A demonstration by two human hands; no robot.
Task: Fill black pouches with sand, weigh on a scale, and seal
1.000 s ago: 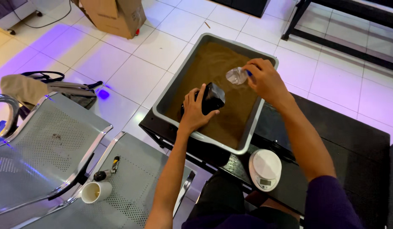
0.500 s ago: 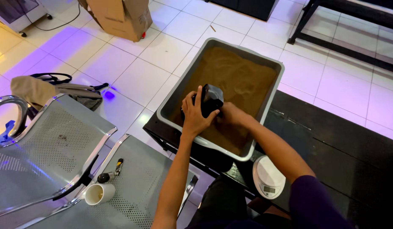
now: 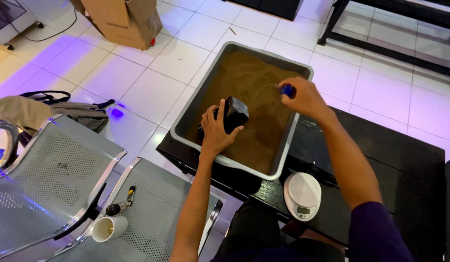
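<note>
While the left hand [image 3: 216, 130] wraps around a shiny black bag [image 3: 232, 114] standing in the brown powder, the right hand [image 3: 303, 98] is closed tight on a small blue-topped thing [image 3: 286, 90], maybe a little bottle or scoop, but too little of it shows to be sure. That small thing is off to the right of the bag, a bit farther up the grey tray [image 3: 233, 164], with bare powder between them. The bag stands up and leans a little, its top pointing toward the right hand, so the right hand is the nearer one to its mouth. The tray sits on a black table [image 3: 394, 160]. A round white kitchen scale [image 3: 302, 195] lies just below the tray's near corner. A big brown cardboard box [image 3: 123, 20] stands far off on the white floor tiles. A white cup [image 3: 108, 228] and a small black lighter [image 3: 119, 204] rest on the metal bench seat [image 3: 50, 179].
</note>
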